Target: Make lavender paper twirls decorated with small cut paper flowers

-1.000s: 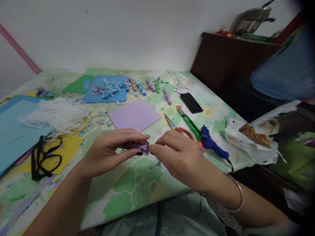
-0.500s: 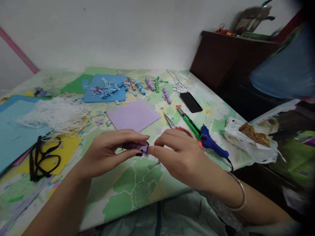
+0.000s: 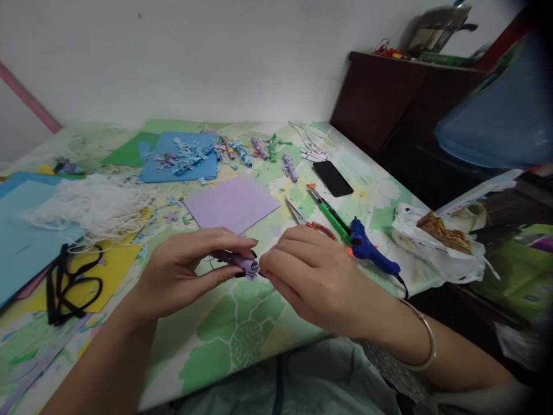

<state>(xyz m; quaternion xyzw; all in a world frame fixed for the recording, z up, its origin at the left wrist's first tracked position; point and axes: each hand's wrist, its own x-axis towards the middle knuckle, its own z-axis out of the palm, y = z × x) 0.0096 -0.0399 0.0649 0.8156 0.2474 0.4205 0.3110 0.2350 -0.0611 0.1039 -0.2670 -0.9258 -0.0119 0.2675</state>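
Note:
My left hand is closed round a small rolled purple foam piece, held just above the table's floral cloth. My right hand is closed too, its fingertips pinching the roll's right end. Both hands meet near the table's front middle. Behind them lies a flat purple foam sheet.
Red-handled scissors, a green cutter and a blue glue gun lie right of my hands. A black phone, foam scraps on a blue sheet, white string, black strips on yellow foam and bagged food surround.
The purple roll has tilted and its frilled end now shows below my left fingertips. My right fingers shifted slightly along it. The view drifted a little.

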